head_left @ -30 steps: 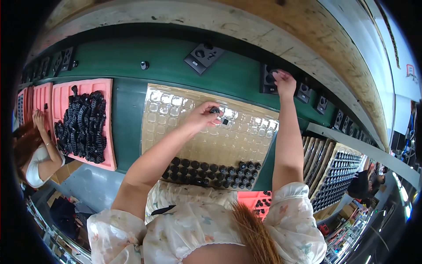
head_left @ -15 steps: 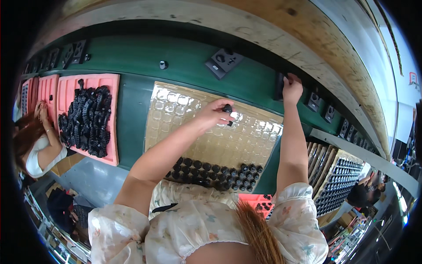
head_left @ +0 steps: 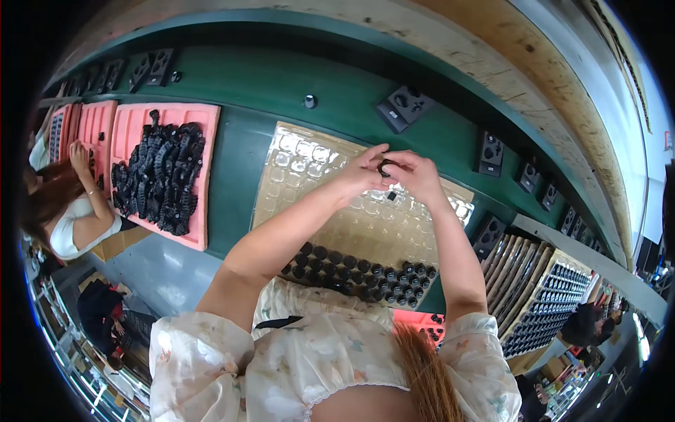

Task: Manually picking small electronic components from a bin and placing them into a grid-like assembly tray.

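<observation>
My left hand (head_left: 364, 173) is closed around a small round black part (head_left: 386, 167) above the far side of a clear plastic tray with many pockets (head_left: 281, 204). Fingers of my right hand (head_left: 416, 176) meet it from the other side and pinch at the same part. Just below the hands, a small black piece (head_left: 391, 197) shows against the tray. Rows of round black parts (head_left: 349, 261) fill the tray's near pockets, while its far pockets hold none that I can see.
Left of the tray, a pink tray (head_left: 213, 162) bears a heap of black ribbed parts (head_left: 165, 172). Black device boxes (head_left: 406, 107) line the green bench (head_left: 239, 84), with a small dark cylinder (head_left: 310, 101) nearby. Filled trays (head_left: 545, 295) stand stacked at right. A co-worker (head_left: 74, 204) works at far left.
My right hand has left the black box at the back right and come over to my left hand at the round part. The whole view has shifted slightly.
</observation>
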The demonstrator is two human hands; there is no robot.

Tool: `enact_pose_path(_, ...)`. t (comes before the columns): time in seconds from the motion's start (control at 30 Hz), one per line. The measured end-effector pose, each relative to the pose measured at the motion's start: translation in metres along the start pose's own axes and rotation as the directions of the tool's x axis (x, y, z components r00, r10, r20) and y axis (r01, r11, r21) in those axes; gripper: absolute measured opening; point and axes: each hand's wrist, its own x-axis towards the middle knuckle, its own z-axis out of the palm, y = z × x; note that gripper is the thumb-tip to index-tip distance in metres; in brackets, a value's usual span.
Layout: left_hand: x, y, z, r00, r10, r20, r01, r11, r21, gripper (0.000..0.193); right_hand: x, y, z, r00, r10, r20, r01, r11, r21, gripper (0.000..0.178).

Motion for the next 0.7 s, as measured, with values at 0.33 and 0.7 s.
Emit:
enact_pose_path(0.33, 0.021, 0.047, -0.090, 0.587, 0.801, -0.114, -0.063, 0.186, 0.981, 0.042, 0.039, -0.002, -0.013, 0.861, 0.193, -0.471, -0.070, 0.962, 0.265, 0.030)
enact_pose_path(0.7, 0.047, 0.040, -0.110, 0.717, 0.688, -0.115, -0.157, 0.320, 0.934, 0.033, 0.134, 0.065, -0.091, 0.642, 0.158, -0.750, -0.251, 0.968, -0.012, 0.027)
